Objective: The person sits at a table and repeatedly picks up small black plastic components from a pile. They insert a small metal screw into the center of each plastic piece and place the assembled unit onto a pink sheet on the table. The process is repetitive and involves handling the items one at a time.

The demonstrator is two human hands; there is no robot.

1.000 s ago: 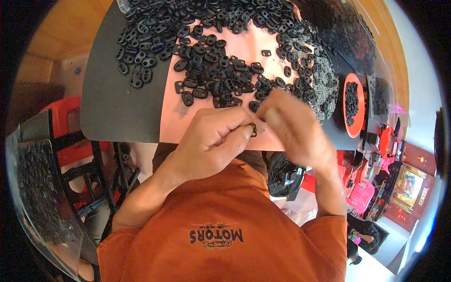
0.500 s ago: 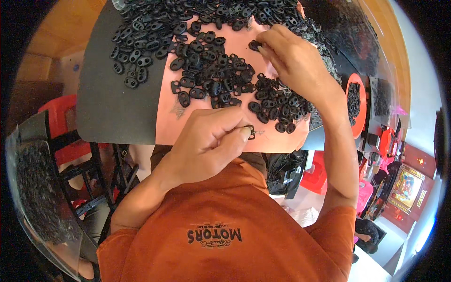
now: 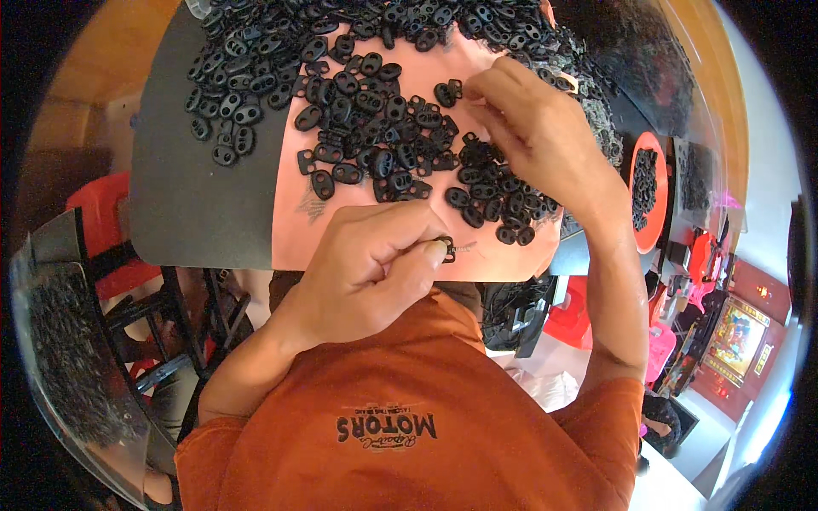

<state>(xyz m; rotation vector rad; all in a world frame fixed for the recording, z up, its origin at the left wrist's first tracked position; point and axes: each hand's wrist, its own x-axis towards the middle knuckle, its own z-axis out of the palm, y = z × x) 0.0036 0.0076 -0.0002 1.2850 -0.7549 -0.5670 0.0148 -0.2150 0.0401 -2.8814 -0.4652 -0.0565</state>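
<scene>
Between the thumb and bent forefinger of my left hand is a small black plastic cord-lock piece with holes, held over the near edge of a pink sheet. My right hand hovers over the sheet's far right part, thumb and forefinger slightly apart. Right beside its fingertips is a black two-hole cord lock with a square tab sticking out. A loose heap of such cord locks covers the middle of the sheet. A smaller pile of black oval pieces lies below my right wrist.
A large mound of black cord locks spreads along the far side of the dark table. Grey-looking small parts are heaped at the far right. An orange-red tray with black pieces stands beyond my right forearm. A red chair is at the left.
The cord lock at my right fingertips has moved left and nearer, and now shows fully outside the fingers. My right hand's fingers have come slightly nearer. My left hand keeps its pinch.
</scene>
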